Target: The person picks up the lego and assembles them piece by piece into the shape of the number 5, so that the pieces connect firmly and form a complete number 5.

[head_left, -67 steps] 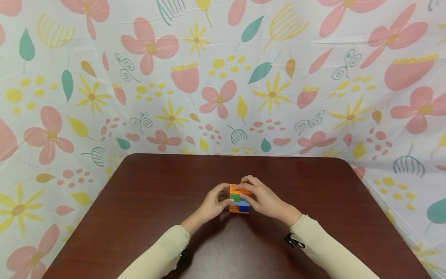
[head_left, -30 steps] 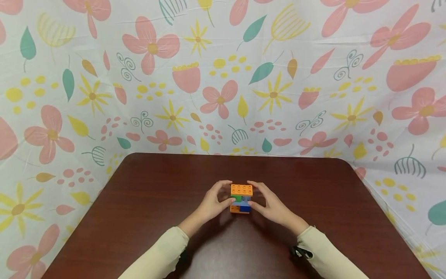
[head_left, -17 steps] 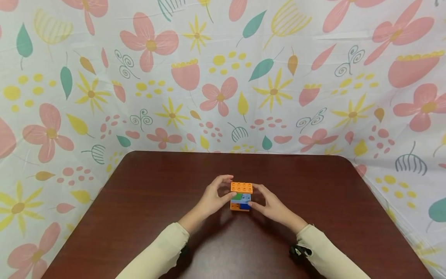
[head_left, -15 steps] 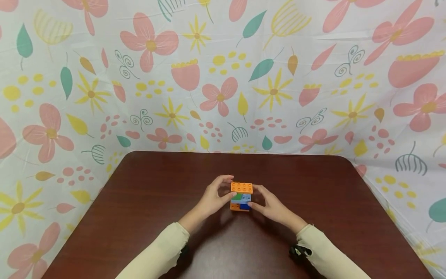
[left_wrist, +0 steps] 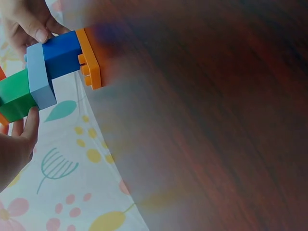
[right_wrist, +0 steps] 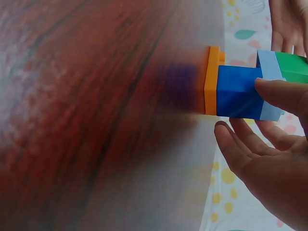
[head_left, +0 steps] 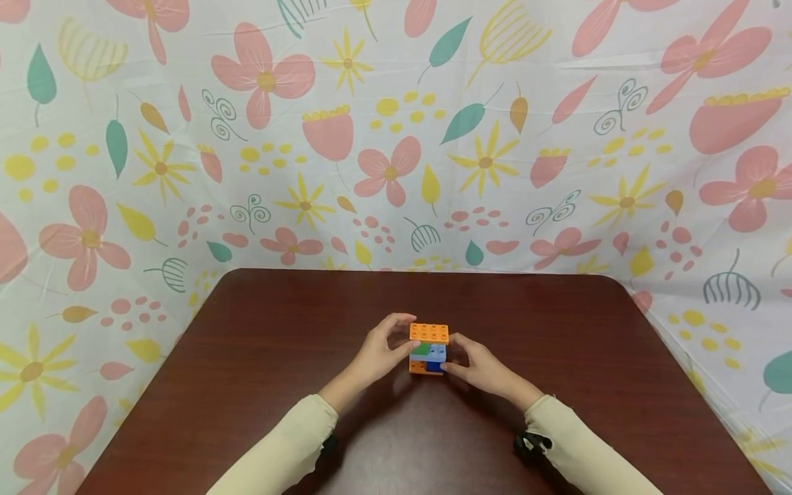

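A stack of toy building bricks stands upright on the table in the head view. Its top is a studded orange plate (head_left: pixel 429 333). Under it come a green brick (head_left: pixel 422 349) on the left, a light blue plate (head_left: pixel 436 354), a dark blue brick (right_wrist: pixel 238 91) on the right, and an orange base plate (left_wrist: pixel 89 57). My left hand (head_left: pixel 376 352) holds the stack's left side, thumb on the green brick, fingers behind. On the right side, my right hand (head_left: pixel 485 366) grips the dark blue brick, its thumb on the brick's face near the light blue plate.
The dark wooden table (head_left: pixel 309 309) has rounded far corners. A floral cloth (head_left: pixel 383 227) hangs behind it and along both sides. Black wrist straps (head_left: pixel 531 443) show at the light sleeves (head_left: pixel 575 440).
My right hand has come off the top orange plate to the stack's right side, then slid a little lower. My left thumb has risen slightly. The stack stays in place.
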Action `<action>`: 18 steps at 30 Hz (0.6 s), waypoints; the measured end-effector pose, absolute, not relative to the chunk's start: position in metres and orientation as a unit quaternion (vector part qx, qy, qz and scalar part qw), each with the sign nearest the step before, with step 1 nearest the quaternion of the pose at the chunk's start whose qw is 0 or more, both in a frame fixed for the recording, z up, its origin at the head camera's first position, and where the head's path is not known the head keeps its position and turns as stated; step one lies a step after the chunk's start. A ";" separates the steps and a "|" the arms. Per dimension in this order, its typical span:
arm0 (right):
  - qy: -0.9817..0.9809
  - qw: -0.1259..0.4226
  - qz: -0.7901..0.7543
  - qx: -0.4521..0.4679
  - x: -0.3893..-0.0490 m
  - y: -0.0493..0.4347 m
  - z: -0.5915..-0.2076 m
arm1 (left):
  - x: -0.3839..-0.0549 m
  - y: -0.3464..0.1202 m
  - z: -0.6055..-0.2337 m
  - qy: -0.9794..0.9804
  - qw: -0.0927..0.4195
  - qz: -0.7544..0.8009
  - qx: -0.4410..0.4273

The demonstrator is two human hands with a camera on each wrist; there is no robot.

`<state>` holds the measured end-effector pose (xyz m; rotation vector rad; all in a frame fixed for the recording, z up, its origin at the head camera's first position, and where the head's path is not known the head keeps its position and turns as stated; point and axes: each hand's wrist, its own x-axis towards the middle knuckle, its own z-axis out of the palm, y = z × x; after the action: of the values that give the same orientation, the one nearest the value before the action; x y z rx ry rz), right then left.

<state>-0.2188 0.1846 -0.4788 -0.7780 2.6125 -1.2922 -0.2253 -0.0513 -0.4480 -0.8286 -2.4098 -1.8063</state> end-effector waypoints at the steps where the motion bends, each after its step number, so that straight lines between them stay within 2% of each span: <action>1: 0.864 0.064 -0.428 -0.259 -0.219 0.185 -0.479 | -0.225 -0.051 -0.448 -0.771 0.008 -0.579 -0.264; 18: 0.860 0.054 -0.440 -0.254 -0.220 0.182 -0.478 | -0.233 -0.054 -0.451 -0.778 0.011 -0.570 -0.264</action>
<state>-0.2199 0.1825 -0.4781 -0.7709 2.6127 -1.3364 -0.2331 -0.0536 -0.4512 -0.8246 -2.4270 -1.7794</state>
